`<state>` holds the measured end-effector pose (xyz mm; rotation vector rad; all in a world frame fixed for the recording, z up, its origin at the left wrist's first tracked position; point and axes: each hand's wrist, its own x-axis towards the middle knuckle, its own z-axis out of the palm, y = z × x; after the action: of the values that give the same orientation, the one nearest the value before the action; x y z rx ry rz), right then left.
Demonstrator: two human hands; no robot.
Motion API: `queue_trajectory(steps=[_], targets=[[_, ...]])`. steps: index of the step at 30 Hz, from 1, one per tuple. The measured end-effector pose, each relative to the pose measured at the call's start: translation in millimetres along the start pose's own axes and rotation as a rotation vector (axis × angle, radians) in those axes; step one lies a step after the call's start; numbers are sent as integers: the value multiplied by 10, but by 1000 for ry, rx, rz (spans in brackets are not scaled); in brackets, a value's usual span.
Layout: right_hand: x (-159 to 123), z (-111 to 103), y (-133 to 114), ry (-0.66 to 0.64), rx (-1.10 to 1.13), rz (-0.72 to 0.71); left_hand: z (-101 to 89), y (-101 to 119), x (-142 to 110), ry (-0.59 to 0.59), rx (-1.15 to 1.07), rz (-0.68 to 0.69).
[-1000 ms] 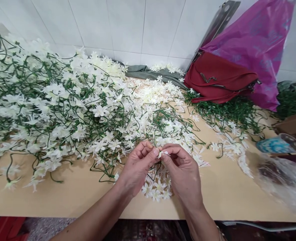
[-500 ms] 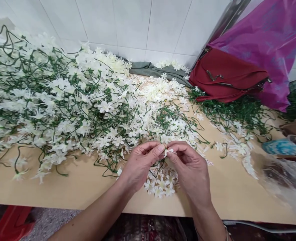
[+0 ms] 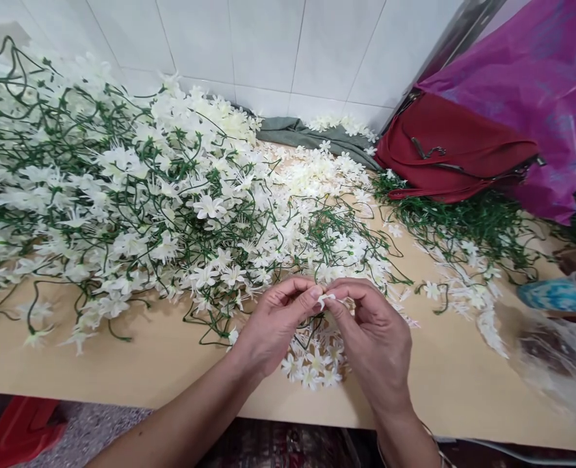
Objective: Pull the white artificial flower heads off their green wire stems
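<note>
A small white artificial flower [image 3: 324, 300] is pinched between the fingertips of both hands. My left hand [image 3: 278, 325] grips it from the left with thumb and forefinger. From the right, my right hand [image 3: 373, 331] holds its petals, with the other fingers curled in. The part between the fingertips is mostly hidden. Below the hands, several loose white blossoms [image 3: 312, 367] lie on the table [image 3: 181, 370]. Just beyond the fingers, white petals mix with thin green stems [image 3: 337, 224].
A large heap of white flowers on green stems [image 3: 122, 188] covers the left side. At the back right, a red bag [image 3: 454, 146] rests on green stems, beside a purple plastic bag [image 3: 522, 97]. A blue-patterned cup [image 3: 554, 294] and clear plastic [image 3: 561, 364] sit right.
Both hands stay pinched together on the flower, and its petals now look turned and more covered by the fingertips. The view has shifted slightly.
</note>
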<state>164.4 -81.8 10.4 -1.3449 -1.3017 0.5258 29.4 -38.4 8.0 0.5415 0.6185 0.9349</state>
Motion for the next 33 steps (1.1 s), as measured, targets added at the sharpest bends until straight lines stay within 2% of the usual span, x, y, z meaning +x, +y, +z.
queue_trajectory(steps=[5, 7, 9, 10, 11, 13, 15, 17, 20, 22, 25, 28, 30, 33], targets=[[29, 6, 5, 10, -16, -3, -18, -15, 8, -8, 37, 36], [-51, -34, -9, 37, -97, -57, -4, 48, -4, -16, 92, 141], [-205, -89, -41, 25, -266, -186, 35, 181, -29, -9, 123, 310], [-299, -114, -61, -62, -382, -297, 65, 266, -47, 6, 103, 397], [-394, -134, -81, -212, -503, -429, 100, 351, -67, 24, 49, 481], [-551, -154, -109, -361, -547, -542, 173, 484, -110, 104, -83, 584], [-615, -153, -95, -494, -651, -642, 226, 519, -148, 133, -156, 530], [-566, -159, -20, -579, -776, -633, 234, 454, -171, 119, -148, 435], [-324, -227, 191, -606, -801, -578, 170, 302, -168, 27, -53, 318], [-106, -308, 349, -613, -789, -537, 112, 258, -154, -28, 23, 305], [203, -434, 521, -608, -739, -478, 48, 308, -153, -29, 203, 344], [400, -536, 569, -606, -657, -472, 0, 381, -200, -63, 591, 344], [451, -590, 551, -588, -552, -491, -41, 376, -247, -184, 917, 359], [448, -647, 512, -395, -352, -421, -112, 275, -293, -424, 1336, 404]])
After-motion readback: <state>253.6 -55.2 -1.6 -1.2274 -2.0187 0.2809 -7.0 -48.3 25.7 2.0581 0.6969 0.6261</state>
